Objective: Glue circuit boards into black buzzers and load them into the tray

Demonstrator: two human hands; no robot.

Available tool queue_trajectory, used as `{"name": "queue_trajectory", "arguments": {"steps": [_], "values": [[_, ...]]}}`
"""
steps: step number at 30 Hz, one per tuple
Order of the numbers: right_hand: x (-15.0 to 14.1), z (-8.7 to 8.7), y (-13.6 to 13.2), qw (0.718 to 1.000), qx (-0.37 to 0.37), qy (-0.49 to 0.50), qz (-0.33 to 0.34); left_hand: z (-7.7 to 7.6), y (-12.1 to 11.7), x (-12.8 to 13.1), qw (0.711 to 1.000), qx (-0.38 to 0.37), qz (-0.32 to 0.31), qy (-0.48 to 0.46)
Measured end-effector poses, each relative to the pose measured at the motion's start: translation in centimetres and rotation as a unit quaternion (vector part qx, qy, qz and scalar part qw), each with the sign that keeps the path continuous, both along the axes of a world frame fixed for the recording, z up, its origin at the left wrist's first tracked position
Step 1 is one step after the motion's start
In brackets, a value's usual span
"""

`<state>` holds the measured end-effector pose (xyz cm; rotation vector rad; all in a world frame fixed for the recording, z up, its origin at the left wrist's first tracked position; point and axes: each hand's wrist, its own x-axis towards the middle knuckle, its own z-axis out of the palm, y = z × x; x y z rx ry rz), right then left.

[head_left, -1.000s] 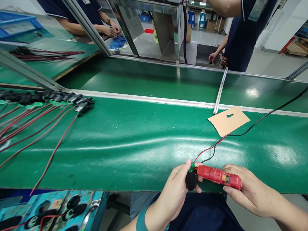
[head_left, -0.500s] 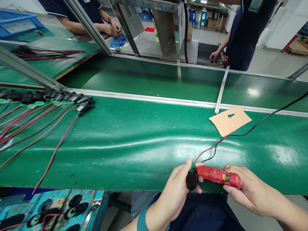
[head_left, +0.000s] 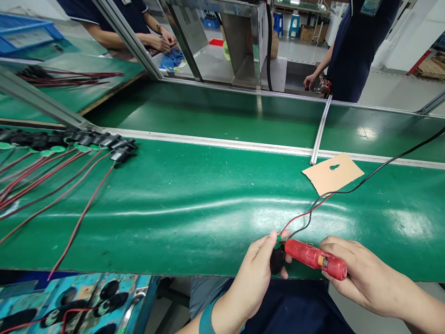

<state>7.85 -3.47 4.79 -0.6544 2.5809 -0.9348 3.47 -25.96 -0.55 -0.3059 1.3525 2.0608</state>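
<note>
My left hand [head_left: 255,273] is closed round a small black round part [head_left: 276,261] with a green disc on top, held at the near edge of the green belt [head_left: 194,208]. My right hand [head_left: 354,269] grips a red pen-shaped tool [head_left: 314,258] whose tip touches the part. Thin red and black wires [head_left: 306,215] run from the part up across the belt toward the right.
A brown card piece [head_left: 332,173] with a hole lies on the belt at right. A row of black parts [head_left: 86,139] with long red wires [head_left: 45,181] lies at left. A blue tray [head_left: 79,301] with black parts sits below. Other people stand across the conveyor.
The hands and the red tool have shifted slightly; the wires have bent a little further up. Nothing was let go or picked up.
</note>
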Motion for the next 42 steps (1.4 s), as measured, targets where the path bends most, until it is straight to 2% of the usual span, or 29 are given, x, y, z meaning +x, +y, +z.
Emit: {"name": "queue_trajectory", "arguments": {"steps": [5,9,21,30,42], "values": [[0.1,0.5,0.0,1.000,0.014,-0.015,0.006,-0.1,-0.3,-0.1,0.993,-0.070,-0.030,0.086],[0.1,0.9,-0.1,1.000,0.026,-0.014,0.007,0.3,-0.4,-0.2,0.989,-0.084,-0.035,0.120],[0.0,0.9,-0.1,1.000,0.016,0.002,0.009,-0.6,-0.2,0.1,0.999,-0.016,-0.013,0.032],[-0.1,1.7,-0.4,0.998,0.060,0.031,0.018,-0.9,-0.4,0.0,0.994,-0.057,-0.028,0.085],[0.0,2.3,0.1,0.994,0.035,0.095,0.028,-1.0,-0.3,-0.5,0.997,-0.040,-0.023,0.067]]}}
